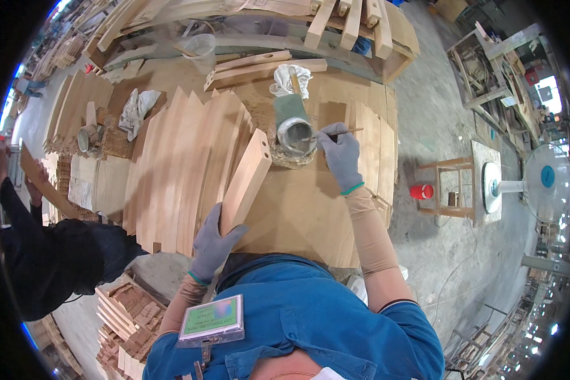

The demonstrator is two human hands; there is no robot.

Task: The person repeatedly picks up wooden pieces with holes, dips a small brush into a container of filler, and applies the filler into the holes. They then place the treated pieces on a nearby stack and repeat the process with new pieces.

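Note:
My left hand [214,244], in a grey glove, grips the near end of a pale wooden bar [244,183]. The bar slants away from me, and its far end face shows two round holes. In my gloved right hand [342,155] is a thin wooden stick [349,132], pinched between the fingers. Its lower end reaches the mouth of a tilted, round can [296,134], smeared grey-white inside; whether the tip is a brush I cannot tell. A green block [287,106] lies directly behind the can. Cardboard [278,221] covers the bench below both hands.
Many wooden boards [177,164] lie side by side left of the bar; more boards [368,139] lie at the right. White rags [292,80] and a clear plastic cup [201,52] are farther back. A co-worker [63,247] holds a board at left. A fan [548,180] stands right.

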